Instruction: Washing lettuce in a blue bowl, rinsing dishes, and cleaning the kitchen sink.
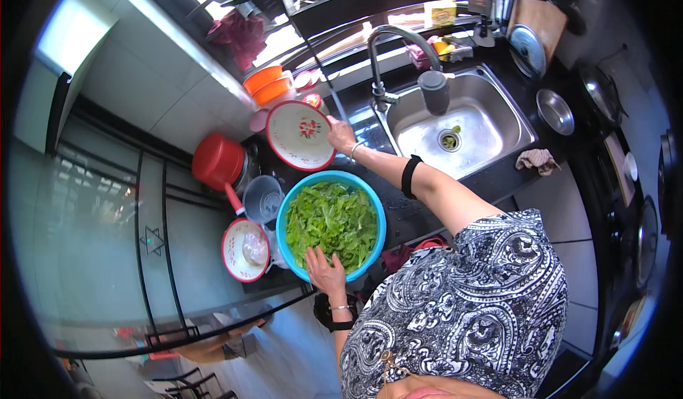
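My right hand grips the red rim of a white enamel basin with a flower print inside; the basin looks tilted, and nothing lies in it. My left hand lies with fingers apart at the near edge of a blue plastic basin, its fingertips on green leafy vegetables. The leaves fill the blue basin and look wet. Whether water lies beneath them is hidden. Left of the blue basin are a clear plastic container and a smaller red-rimmed enamel bowl holding a plastic bag.
A stainless steel sink with a curved faucet is on the right, leaf scraps in its drain. Beyond the basins stand a red saucepan and orange bowls. A cloth and a metal bowl lie right of the sink.
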Demonstrator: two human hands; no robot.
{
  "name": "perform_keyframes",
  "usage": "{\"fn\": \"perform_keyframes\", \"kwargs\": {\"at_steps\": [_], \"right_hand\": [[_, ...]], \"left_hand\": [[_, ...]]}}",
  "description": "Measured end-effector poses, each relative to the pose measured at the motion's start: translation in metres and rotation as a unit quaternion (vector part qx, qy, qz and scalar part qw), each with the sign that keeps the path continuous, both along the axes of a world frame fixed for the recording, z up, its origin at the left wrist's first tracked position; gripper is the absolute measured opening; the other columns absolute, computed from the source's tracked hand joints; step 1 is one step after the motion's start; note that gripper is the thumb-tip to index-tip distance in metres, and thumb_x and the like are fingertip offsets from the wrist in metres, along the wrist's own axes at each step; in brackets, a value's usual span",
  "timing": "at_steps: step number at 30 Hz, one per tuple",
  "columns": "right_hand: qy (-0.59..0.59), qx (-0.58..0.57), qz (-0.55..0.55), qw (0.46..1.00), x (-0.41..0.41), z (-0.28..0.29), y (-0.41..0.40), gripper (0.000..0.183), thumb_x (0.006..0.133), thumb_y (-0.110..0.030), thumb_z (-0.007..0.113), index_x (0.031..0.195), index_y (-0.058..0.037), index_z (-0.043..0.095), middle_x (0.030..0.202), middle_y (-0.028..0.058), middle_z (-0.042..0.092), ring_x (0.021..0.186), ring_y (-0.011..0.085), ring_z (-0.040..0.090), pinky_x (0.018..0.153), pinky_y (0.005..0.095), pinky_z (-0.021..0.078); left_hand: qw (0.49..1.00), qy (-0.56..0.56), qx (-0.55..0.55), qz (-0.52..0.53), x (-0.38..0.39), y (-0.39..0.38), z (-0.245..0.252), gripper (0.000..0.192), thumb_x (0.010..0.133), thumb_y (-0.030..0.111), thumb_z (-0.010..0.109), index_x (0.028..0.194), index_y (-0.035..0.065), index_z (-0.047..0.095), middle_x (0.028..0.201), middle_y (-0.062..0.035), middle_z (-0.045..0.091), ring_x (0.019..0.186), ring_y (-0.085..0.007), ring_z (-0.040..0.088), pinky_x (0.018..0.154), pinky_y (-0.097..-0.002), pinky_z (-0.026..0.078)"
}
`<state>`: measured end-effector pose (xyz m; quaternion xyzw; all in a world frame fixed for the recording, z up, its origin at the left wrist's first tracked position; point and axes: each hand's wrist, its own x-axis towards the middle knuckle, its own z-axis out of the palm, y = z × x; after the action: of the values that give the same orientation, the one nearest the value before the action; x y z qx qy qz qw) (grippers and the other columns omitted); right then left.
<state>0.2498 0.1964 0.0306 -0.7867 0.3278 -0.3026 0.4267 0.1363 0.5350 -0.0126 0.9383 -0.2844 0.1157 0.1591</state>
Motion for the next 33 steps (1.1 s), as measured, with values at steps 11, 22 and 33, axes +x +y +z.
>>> {"fn": "perform_keyframes", "kwargs": {"at_steps": [11, 22, 33], "right_hand": [[-0.12, 0.3, 0.017, 0.946, -0.135, 0.015, -0.008, 0.021, 0.072, -0.009, 0.046, 0.085, 0.0042, 0.057, 0.058, 0.012, 0.056, 0.039, 0.0178, 0.051, 0.034, 0.0299, 0.0409], [0.16, 0.398, 0.142, 0.892, -0.233, 0.046, -0.025, 0.013, 0.065, -0.009, 0.053, 0.063, 0.0028, 0.055, 0.047, 0.0088, 0.048, 0.032, 0.017, 0.043, 0.03, 0.0278, 0.0296], [0.273, 0.153, 0.36, 0.879, -0.138, 0.1, -0.048, 0.036, 0.085, -0.04, 0.05, 0.096, -0.0053, 0.056, 0.082, 0.0039, 0.06, 0.07, 0.0135, 0.058, 0.055, 0.0276, 0.0485]], "left_hand": [[0.972, 0.087, -0.202, -0.08, 0.01, 0.007, 0.01, 0.043, 0.076, 0.016, 0.061, 0.115, -0.0001, 0.053, 0.129, -0.0185, 0.042, 0.123, -0.0372, 0.033, 0.1, -0.0474, 0.026], [0.438, 0.744, -0.485, -0.137, -0.019, -0.049, 0.07, 0.058, 0.087, 0.028, 0.052, 0.132, 0.0031, 0.025, 0.119, -0.0177, 0.047, 0.104, -0.0265, 0.053, 0.083, -0.0415, 0.048], [0.257, 0.794, -0.551, 0.022, -0.035, -0.095, 0.008, 0.053, 0.07, 0.006, 0.047, 0.121, -0.0028, 0.038, 0.115, -0.0191, 0.05, 0.103, -0.034, 0.052, 0.084, -0.0465, 0.047]]}}
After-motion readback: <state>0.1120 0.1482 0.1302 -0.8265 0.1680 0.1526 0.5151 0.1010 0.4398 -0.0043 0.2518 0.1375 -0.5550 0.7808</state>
